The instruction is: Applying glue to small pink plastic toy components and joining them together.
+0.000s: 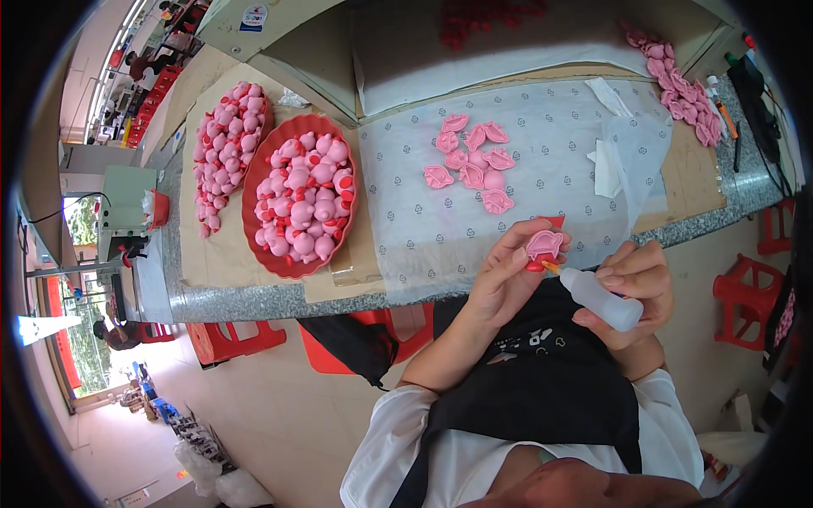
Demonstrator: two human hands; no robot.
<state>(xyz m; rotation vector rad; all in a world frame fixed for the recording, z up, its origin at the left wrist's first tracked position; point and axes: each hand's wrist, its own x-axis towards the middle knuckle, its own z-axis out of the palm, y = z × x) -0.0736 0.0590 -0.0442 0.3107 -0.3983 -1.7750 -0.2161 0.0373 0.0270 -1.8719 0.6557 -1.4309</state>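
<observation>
Above my lap, at the table's front edge, my left hand (511,275) pinches a small pink moulded figure piece (544,244) with red parts at its lower side. Wrapped round a translucent white squeeze bottle (603,299), my right hand (635,288) tilts it toward the left hand. The bottle's orange-yellow nozzle (551,267) meets the lower red part of the piece, or lies very close to it; which, I cannot tell. Beyond my hands, several loose pink pieces (472,175) lie on a printed white sheet (406,229).
On the left stands a red scalloped bowl (254,254) full of pink figures with red parts. A heap of similar figures (227,135) lies beside it. Pink pieces (677,93) are piled at the far right. A shelf box (305,85) rises behind; red stools (745,300) stand around.
</observation>
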